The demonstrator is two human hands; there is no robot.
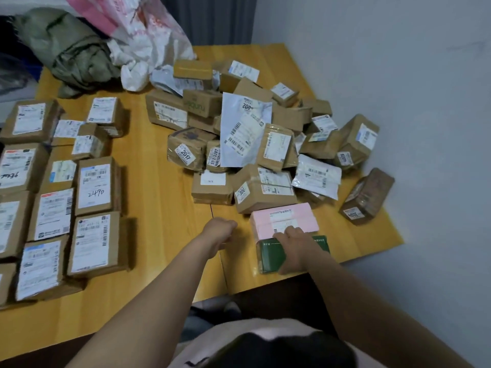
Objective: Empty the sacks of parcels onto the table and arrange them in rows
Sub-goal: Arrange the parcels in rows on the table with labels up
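Parcels (255,155) lie heaped on the right half of the table (159,168), with neat rows (93,187) of them on the left. I see the right hand (292,248) gripping the green box (268,256) at the near edge, fingertips against the pink box (281,216) just beyond. The left hand (220,232) hovers beside them, curled into a fist, holding nothing. Two sacks (66,49) sit crumpled at the far left.

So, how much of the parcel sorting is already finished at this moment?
Done: the green sack and the white sack lie crumpled, and rows of parcels cover the left of the table. In hand: the right hand rests on a green box beside a pink box; the left hand holds nothing. Left: the big heap is unsorted.
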